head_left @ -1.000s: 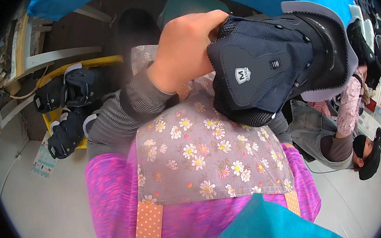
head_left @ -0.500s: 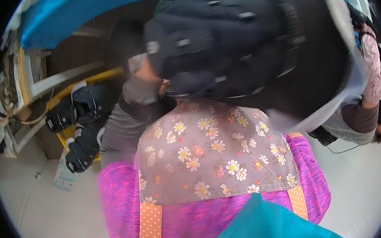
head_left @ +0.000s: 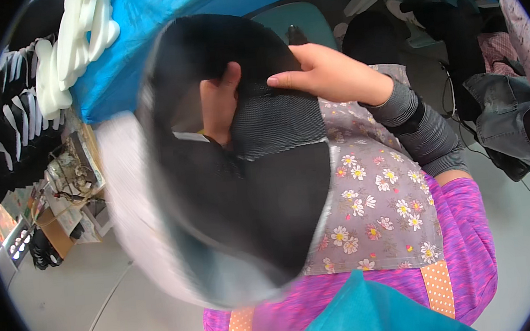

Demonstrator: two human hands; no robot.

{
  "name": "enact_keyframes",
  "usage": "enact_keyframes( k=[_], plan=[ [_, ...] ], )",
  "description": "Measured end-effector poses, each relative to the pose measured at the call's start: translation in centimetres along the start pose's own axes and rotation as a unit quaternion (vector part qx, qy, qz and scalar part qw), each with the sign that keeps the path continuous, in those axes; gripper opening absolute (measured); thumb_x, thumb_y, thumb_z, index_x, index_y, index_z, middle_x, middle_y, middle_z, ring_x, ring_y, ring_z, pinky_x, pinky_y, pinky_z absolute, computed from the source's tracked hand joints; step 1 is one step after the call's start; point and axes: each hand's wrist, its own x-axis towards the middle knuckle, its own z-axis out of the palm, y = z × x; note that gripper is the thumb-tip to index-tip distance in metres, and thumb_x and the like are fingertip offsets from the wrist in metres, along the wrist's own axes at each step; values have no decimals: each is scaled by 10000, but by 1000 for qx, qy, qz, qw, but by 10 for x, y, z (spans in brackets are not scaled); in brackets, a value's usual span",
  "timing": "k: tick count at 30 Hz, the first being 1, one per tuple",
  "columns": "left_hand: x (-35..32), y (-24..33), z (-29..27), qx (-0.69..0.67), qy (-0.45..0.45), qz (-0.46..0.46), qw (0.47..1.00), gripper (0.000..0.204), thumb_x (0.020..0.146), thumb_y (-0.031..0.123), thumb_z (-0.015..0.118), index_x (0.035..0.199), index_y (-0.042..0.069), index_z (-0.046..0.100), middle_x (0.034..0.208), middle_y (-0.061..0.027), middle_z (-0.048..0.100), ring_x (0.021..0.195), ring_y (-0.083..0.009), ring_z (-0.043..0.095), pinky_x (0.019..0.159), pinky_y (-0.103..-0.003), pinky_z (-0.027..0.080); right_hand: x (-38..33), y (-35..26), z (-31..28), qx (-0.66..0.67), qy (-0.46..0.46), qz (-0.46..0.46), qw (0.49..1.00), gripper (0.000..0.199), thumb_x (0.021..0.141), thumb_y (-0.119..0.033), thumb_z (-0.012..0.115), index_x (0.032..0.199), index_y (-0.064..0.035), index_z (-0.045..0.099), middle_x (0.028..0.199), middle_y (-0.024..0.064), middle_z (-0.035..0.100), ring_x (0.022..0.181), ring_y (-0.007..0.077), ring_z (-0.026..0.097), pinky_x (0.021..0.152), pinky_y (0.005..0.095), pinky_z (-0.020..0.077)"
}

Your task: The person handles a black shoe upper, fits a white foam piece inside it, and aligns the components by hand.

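Note:
A large, curved black fabric piece (head_left: 269, 215) with a ribbed mesh area and a pale, blurred outer layer (head_left: 136, 208) fills the middle of the view. My right hand (head_left: 333, 74) closes on its upper right edge, thumb lying on the mesh side and the other fingers mostly behind. Inside the piece's hollow, my left hand (head_left: 218, 103) shows its thumb and part of the palm against the mesh. Its other fingers are hidden, and it seems to grip the piece. Under the piece, a flowered grey apron (head_left: 369, 207) covers my lap.
White foam-like strips (head_left: 78, 46) lie on a blue-covered surface (head_left: 157, 11) at the far left. Black pieces with white strips (head_left: 19, 124) hang beside it. A cardboard box (head_left: 53, 231) stands lower left. A cable (head_left: 101, 312) runs over the floor. Another person's legs (head_left: 492, 95) are at the right.
The black piece has swung left and turned, so its strapped, padded side gives way to the hollow with mesh. My right hand has come into sight. The view has shifted too.

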Motion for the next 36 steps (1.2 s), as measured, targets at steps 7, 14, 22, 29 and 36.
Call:
enact_keyframes(
  k=[7, 14, 22, 29, 36],
  plan=[
    [6, 13, 2, 136, 88, 156, 974, 494, 943, 356, 631, 1231, -41, 566, 1180, -128, 636, 1087, -236, 609, 951, -370, 479, 26, -20, -20, -116, 34, -17, 992, 465, 794, -363, 775, 993, 36, 644, 738, 120, 638, 679, 152, 608, 625, 289, 489],
    [12, 43, 13, -30, 43, 201, 978, 520, 945, 379, 615, 1270, -21, 547, 1251, -144, 607, 1162, -282, 576, 1032, -425, 432, 23, -60, -39, -265, -18, -82, 961, 491, 795, -196, 744, 1207, 5, 569, 1021, 189, 670, 930, 343, 652, 819, 386, 511],
    [-11, 64, 5, -176, 51, 2, 983, 608, 925, 502, 585, 1333, 55, 533, 1335, -138, 567, 1244, -317, 517, 1084, -474, 369, -3, -53, -44, -389, 29, -303, 869, 363, 761, -89, 721, 1077, -26, 555, 907, 145, 673, 884, 350, 662, 734, 412, 539],
    [-26, 51, 32, -156, -31, -88, 983, 625, 976, 483, 495, 1370, -1, 470, 1402, -174, 495, 1254, -338, 505, 1086, -472, 365, -1, -36, -27, -312, 173, -380, 854, 435, 738, -226, 761, 1028, -28, 504, 886, 129, 649, 866, 327, 652, 694, 415, 537],
    [-40, 43, 51, -56, 49, -29, 997, 604, 1015, 447, 432, 1306, -78, 499, 1248, -187, 600, 1152, -281, 585, 1004, -401, 443, 1, -30, -7, -297, 200, -336, 872, 374, 810, -329, 728, 978, -78, 508, 599, 121, 541, 598, 337, 608, 543, 406, 476]
  ],
)
